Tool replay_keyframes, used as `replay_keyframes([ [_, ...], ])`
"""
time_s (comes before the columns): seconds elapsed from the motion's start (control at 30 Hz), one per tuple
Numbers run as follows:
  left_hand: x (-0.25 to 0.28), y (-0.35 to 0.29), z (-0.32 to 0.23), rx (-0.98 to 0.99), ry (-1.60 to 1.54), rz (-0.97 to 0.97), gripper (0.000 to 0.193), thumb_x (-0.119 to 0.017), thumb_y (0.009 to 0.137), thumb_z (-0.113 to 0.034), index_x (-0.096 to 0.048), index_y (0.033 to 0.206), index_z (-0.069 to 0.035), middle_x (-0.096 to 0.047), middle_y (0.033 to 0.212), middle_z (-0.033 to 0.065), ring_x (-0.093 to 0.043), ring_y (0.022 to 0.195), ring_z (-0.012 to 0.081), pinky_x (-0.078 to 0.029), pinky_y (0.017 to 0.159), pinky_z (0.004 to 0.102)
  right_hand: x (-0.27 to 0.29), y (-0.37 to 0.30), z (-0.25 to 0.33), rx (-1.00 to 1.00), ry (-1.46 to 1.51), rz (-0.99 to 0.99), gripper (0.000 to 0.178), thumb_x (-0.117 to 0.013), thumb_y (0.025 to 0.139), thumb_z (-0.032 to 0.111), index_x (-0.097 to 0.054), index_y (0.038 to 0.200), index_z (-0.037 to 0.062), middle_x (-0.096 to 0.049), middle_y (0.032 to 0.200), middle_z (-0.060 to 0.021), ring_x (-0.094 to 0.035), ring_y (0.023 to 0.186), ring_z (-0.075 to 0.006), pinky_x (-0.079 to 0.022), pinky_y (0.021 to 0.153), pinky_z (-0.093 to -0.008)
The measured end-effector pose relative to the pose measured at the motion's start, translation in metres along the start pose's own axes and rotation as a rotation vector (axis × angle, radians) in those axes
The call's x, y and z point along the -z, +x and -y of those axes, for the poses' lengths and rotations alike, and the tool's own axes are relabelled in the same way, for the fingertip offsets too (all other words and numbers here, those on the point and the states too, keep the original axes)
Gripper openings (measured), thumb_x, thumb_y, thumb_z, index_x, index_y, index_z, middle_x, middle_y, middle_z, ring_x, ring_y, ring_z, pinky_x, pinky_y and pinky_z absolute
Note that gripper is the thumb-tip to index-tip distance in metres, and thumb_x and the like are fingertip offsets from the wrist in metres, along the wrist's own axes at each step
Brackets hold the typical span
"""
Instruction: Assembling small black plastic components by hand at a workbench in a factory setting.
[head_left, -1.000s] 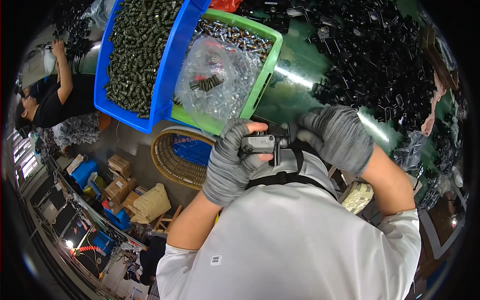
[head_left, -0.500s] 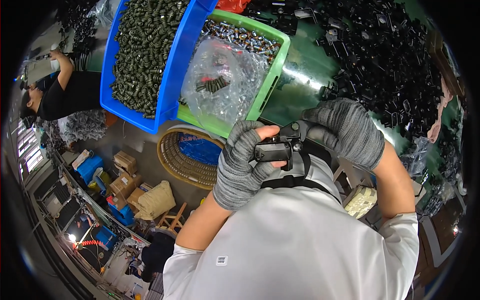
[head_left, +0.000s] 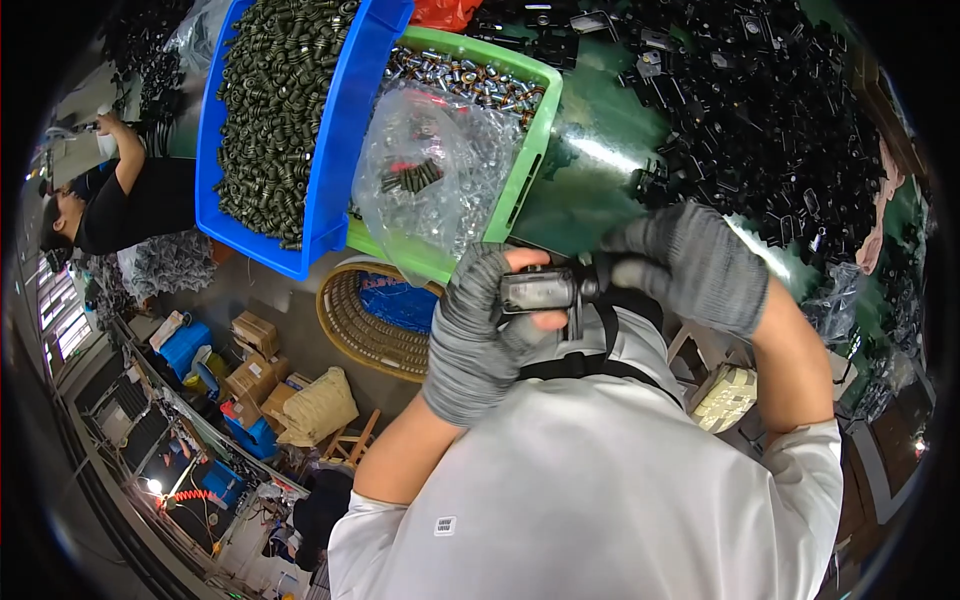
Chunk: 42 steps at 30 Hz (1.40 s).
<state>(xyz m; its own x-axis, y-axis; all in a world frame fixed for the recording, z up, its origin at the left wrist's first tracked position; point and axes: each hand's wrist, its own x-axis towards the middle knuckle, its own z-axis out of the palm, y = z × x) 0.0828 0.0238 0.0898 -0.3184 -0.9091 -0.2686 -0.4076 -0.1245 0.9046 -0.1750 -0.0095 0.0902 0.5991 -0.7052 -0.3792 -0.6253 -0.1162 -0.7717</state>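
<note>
In front of my waist my left hand [head_left: 470,340], in a grey knitted glove with bare fingertips, pinches a small black metal part [head_left: 540,290] with a flat rectangular face. The thumb and a finger grip it from opposite edges. My right hand [head_left: 705,265], gloved alike, is at the part's right end with its fingers curled inward. Motion blurs those fingertips, so what lies between them is hidden. Beyond my left hand is a green bin [head_left: 537,135] of shiny metal fittings, partly covered by a clear plastic bag [head_left: 410,225] with dark ribbed pieces showing in it.
A blue bin [head_left: 343,115] full of dark green ribbed pieces [head_left: 275,130] adjoins the green one. Black metal parts [head_left: 770,150] are heaped on the green tabletop [head_left: 600,120]. Below the bins stands a round woven basket [head_left: 345,335]. Another person [head_left: 140,205] works at far left.
The black part has turned in my left hand, so its flat face now catches the light. My right fingers have shifted slightly at its right end. The bins appear a little further left.
</note>
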Motion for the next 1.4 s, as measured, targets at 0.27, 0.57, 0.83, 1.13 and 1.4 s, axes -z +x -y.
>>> replay_keyframes([
  [0.27, -0.002, 0.003, 0.006, -0.205, 0.082, -0.070, 0.057, -0.086, 0.072, -0.017, -0.063, 0.123, -0.006, -0.061, 0.110, 0.0145, -0.065, 0.097, 0.0308, -0.054, 0.085, 0.0375, -0.012, 0.002, -0.010, 0.077, 0.035, -0.287, 0.027, -0.069, 0.089, 0.023, -0.072, 0.108, 0.0054, -0.071, 0.092, -0.0151, -0.068, 0.084, -0.0351, -0.055, 0.078, -0.0420],
  [0.57, -0.004, 0.002, 0.007, -0.204, 0.056, -0.044, 0.060, -0.087, 0.068, -0.011, -0.064, 0.123, -0.006, -0.061, 0.111, 0.0137, -0.065, 0.097, 0.0296, -0.054, 0.085, 0.0373, -0.012, -0.003, -0.013, 0.058, -0.064, -0.282, 0.032, -0.069, 0.089, 0.029, -0.072, 0.111, 0.0054, -0.072, 0.097, -0.0146, -0.069, 0.088, -0.0333, -0.055, 0.082, -0.0416],
  [0.83, -0.007, -0.001, 0.011, -0.208, 0.080, -0.044, 0.062, -0.088, 0.073, -0.030, -0.062, 0.123, -0.006, -0.061, 0.111, 0.0122, -0.062, 0.101, 0.0251, -0.050, 0.089, 0.0348, -0.011, -0.009, -0.011, 0.048, -0.090, -0.276, 0.034, -0.068, 0.089, 0.030, -0.072, 0.112, 0.0044, -0.072, 0.098, -0.0143, -0.069, 0.090, -0.0333, -0.054, 0.084, -0.0419],
  [1.13, -0.012, 0.009, -0.004, -0.188, 0.073, 0.010, 0.057, -0.086, 0.074, -0.022, -0.063, 0.124, -0.007, -0.061, 0.112, 0.0139, -0.064, 0.098, 0.0309, -0.053, 0.087, 0.0381, 0.005, -0.023, -0.010, -0.017, -0.056, -0.228, 0.029, -0.066, 0.092, 0.030, -0.071, 0.107, 0.0059, -0.070, 0.094, -0.0155, -0.068, 0.089, -0.0346, -0.054, 0.081, -0.0439],
  [1.4, -0.015, 0.014, 0.014, -0.094, 0.008, -0.177, 0.064, -0.074, 0.088, -0.049, -0.058, 0.132, -0.005, -0.057, 0.122, 0.0082, -0.055, 0.086, 0.0149, -0.047, 0.075, 0.0292, 0.045, -0.054, -0.053, -0.238, 0.009, -0.511, 0.029, -0.070, 0.090, 0.026, -0.071, 0.108, 0.0030, -0.071, 0.098, -0.0176, -0.068, 0.092, -0.0372, -0.055, 0.084, -0.0418],
])
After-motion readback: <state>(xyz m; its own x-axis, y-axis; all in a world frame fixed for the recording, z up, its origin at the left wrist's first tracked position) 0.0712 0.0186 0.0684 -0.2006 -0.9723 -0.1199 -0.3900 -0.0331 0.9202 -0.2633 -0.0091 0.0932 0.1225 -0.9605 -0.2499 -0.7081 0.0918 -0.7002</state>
